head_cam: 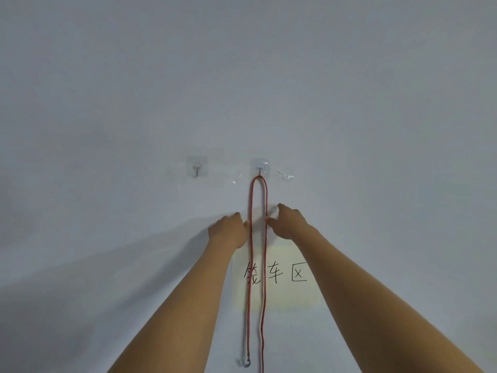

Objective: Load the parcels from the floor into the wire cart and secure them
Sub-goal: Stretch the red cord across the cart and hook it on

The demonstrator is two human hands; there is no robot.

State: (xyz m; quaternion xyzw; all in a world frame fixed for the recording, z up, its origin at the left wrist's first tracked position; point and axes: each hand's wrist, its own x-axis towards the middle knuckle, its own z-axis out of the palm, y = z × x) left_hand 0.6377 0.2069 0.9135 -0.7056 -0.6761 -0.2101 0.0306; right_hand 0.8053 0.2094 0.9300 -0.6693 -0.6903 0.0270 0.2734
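- Red cord [258, 238] hangs doubled over the middle wall hook [260, 168], two strands running down the wall [376, 90]; a metal end hook [247, 362] shows at the bottom of the left strand, the right strand runs out of frame.
- Left hand [228, 228] is at the left strand, fingertips touching or just beside it; can't tell if it pinches yet.
- Right hand [289, 222] is at the right strand, thumb against it, fingers loosely extended; no closed grip visible.
- Judgement: cord is light, limp, probably stretchy (looks like a bungee-type tie). It won't hold shape, so the strands will swing and the end hook will dangle once lifted off.
- Best hold: pinch both strands together just under the loop, lift the loop up and off the hook.
- Second hook [197, 169] to the left is bare; a handwritten paper sign [298, 274] sits behind the cord.
- Parcels and wire cart aren't in view.
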